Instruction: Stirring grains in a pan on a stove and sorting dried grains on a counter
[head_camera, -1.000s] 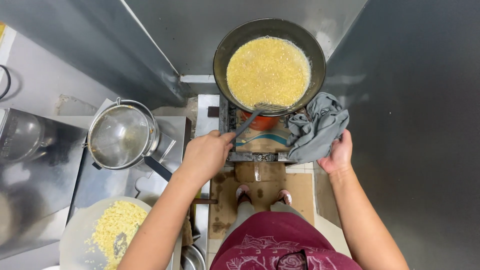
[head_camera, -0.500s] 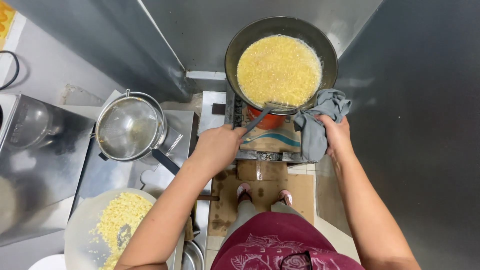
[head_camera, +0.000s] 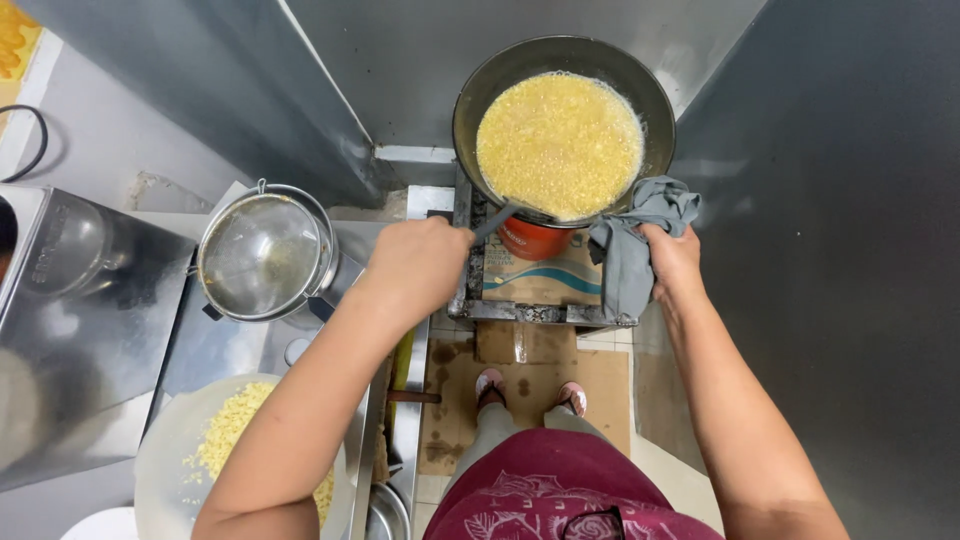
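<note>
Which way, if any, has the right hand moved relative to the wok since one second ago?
Yes. The right hand has risen along the grey cloth towards the wok rim, closer than before.

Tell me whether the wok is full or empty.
Full: the wok holds bubbling yellow bits in liquid nearly to its rim, with only a dark band of wall showing above.

Dark round wok (head_camera: 470, 120) at 12 o'clock, upright on the stove, filled nearly to the rim with bubbling yellow granular food (head_camera: 560, 145). A metal utensil handle (head_camera: 492, 222) enters its rim at 7 o'clock, gripped by the left hand (head_camera: 420, 265). A crumpled grey cloth (head_camera: 640, 235) drapes at 4 o'clock, touching the rim, under the right hand (head_camera: 675, 262).
</note>
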